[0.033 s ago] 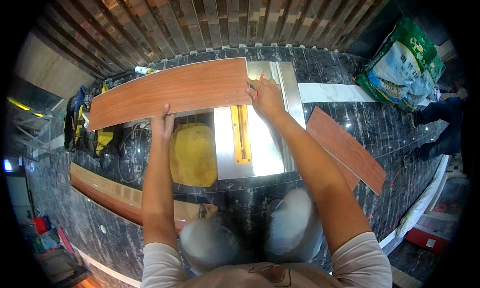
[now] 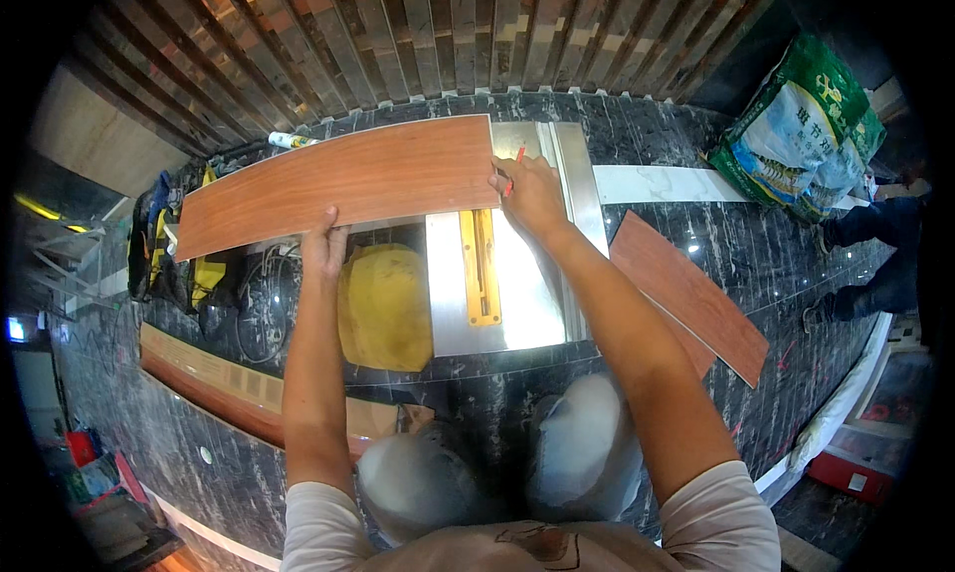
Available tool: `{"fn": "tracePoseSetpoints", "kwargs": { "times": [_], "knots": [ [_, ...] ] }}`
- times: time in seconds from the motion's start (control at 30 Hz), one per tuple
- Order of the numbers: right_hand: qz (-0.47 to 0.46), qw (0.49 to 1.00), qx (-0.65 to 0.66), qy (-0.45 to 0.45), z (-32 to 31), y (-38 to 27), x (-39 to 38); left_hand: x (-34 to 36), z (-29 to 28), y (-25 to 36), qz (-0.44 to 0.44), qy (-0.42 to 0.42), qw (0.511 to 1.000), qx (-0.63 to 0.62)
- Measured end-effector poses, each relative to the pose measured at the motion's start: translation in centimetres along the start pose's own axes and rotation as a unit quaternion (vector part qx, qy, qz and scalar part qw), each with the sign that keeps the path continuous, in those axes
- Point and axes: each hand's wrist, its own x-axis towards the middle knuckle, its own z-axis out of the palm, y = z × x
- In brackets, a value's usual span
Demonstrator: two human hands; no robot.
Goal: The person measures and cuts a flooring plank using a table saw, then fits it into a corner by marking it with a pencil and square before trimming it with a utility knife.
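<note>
Wood-grain plank [image 2: 343, 179] lies unmoved from an instant earlier, work no further along, left hand [image 2: 321, 248] pinching its near edge, right hand [image 2: 534, 192] pinching a red pencil [image 2: 520, 154]

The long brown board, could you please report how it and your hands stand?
Left hand on near edge of long board. Right hand at its right end, holding red pencil. Board's right end over metal plate. Loose boards beside plate, seemingly not obstructing.

Brown plank [image 2: 338, 179], left grip [image 2: 323, 246] at near edge; right grip [image 2: 530, 190] at right end, holding thin red stick [image 2: 520, 154]
</note>
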Motion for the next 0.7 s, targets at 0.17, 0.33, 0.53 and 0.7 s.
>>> {"fn": "tracePoseSetpoints", "kwargs": {
  "times": [0.17, 0.33, 0.53, 0.7],
  "knots": [
    [-0.011, 1.000, 0.004, 0.004, 0.3, 0.1, -0.2, -0.1, -0.4, 0.2, -0.006, 0.004, 1.000, -0.006],
    [-0.015, 1.000, -0.007, 0.009, 0.1, 0.2, -0.7, -0.9, 0.0, 0.1, 0.006, -0.017, 1.000, 0.014],
    [-0.008, 1.000, -0.003, -0.008, -0.7, -0.7, -1.2, -1.9, 0.5, 0.5, -0.013, -0.018, 1.000, -0.022],
    [-0.011, 1.000, -0.002, -0.009, -0.5, -0.4, -1.8, -2.6, 0.4, 0.9, -0.025, 0.007, 0.999, -0.021]
  ]
}}
